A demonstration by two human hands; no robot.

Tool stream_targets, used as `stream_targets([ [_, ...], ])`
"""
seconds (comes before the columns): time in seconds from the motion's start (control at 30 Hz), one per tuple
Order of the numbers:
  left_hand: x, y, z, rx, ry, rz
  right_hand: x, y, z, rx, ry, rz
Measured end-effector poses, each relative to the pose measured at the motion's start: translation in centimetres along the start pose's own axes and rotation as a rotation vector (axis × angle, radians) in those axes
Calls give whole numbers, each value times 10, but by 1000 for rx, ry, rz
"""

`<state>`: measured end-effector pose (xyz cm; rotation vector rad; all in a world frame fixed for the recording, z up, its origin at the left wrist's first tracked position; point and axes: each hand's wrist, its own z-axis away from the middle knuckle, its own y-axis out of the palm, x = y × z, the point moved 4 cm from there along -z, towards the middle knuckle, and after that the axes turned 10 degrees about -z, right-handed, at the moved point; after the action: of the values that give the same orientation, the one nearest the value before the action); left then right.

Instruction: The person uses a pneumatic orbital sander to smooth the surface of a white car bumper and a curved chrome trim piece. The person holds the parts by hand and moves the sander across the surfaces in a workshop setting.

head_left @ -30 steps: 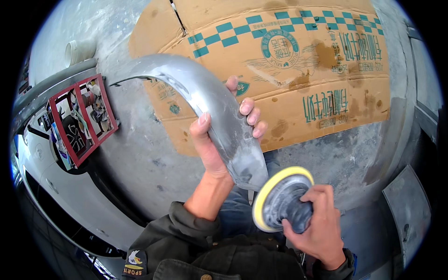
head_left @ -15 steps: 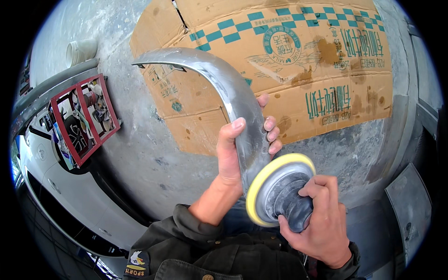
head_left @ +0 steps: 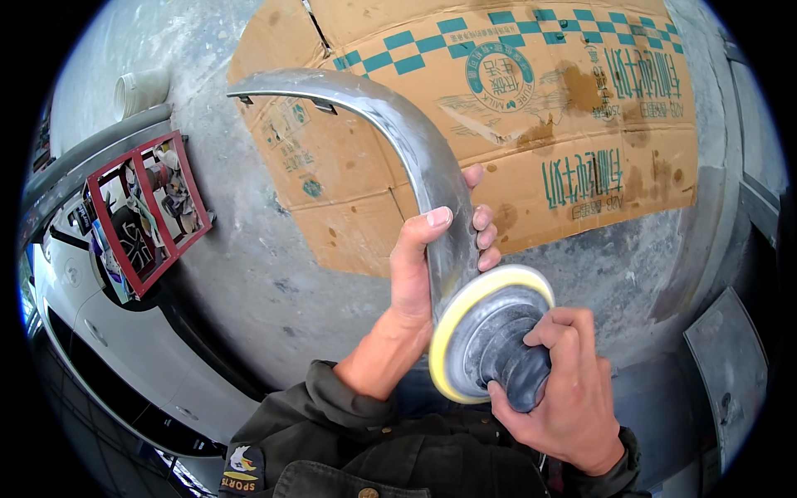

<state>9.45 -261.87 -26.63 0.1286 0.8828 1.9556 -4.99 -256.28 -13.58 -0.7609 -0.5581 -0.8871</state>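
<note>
My left hand (head_left: pixel 421 257) is closed around a curved grey wheel arch trim (head_left: pixel 407 137), thumb on the near face and fingertips wrapped over the right edge. The trim bends away to the far left, with small dark clips under its tip. In my right hand (head_left: pixel 569 390) is a round sanding pad (head_left: pixel 506 328) with a pale yellow rim and a black, dusty knob; my fingers grip the knob. The pad's face lies against the lower end of the trim and hides it, just below my left fingers.
A flattened cardboard box (head_left: pixel 349 166) covers much of the concrete floor (head_left: pixel 274 290). To the left are a red-framed rack (head_left: pixel 149 212) of assorted items, a white bucket (head_left: pixel 141 91) and a white car (head_left: pixel 124 357). A grey panel (head_left: pixel 730 365) stands at the right.
The trim has shifted slightly, its far tip going up and left. The sanding pad has moved a little to the left along with my right hand.
</note>
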Motion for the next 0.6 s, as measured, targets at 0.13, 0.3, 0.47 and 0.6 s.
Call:
stream_targets([
  [0.13,-7,-2,-1,10,18,10,-6,-2,-3,14,-25,47],
  [0.3,-5,-2,-2,20,9,15,-3,-4,-2,-1,-11,5],
  [0.47,-9,-1,0,6,15,30,-9,0,-7,7,0,38],
  [0.6,-20,-9,-3,-8,97,101,-23,2,0,-8,90,52],
])
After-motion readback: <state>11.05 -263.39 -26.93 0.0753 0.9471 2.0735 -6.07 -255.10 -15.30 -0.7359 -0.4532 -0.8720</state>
